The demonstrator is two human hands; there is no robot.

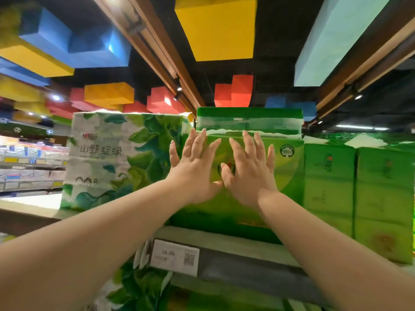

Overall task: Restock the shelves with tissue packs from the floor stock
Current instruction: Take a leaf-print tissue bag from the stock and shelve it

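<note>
While both my arms reach up to the top shelf point(224, 240), my left hand point(193, 169) and right hand point(249, 173) lie flat, side by side, against the front face of a green pack point(289, 173). Neither grip is clenched: the fingers are straight and spread, pressing the wrapper, not curled round it. The thumbs nearly meet at the pack's middle.

That pack stands upright on the shelf with its lower front edge at or just over the shelf lip, so I judge it is placed but not yet pushed fully back. A second green pack point(249, 118) shows above and behind it; I cannot tell whether it sits on top or further in. To the left, touching or just beside it, stands a white leaf pack point(116, 158) with printed leaves and Chinese lettering. To the right stand more green packs point(357, 189) in a row, their fronts set a little forward of the one I press.

A price tag point(175, 257) hangs on the shelf edge below my wrists. Under the shelf, more leaf-print packaging point(137, 286) is partly visible on a lower level.

As for progress, this stretch of shelf looks mostly filled across its front. The floor stock is out of view, so I cannot tell how many packs are left to bring up. Overhead hang coloured blocks point(215, 25) from a dark ceiling.
</note>
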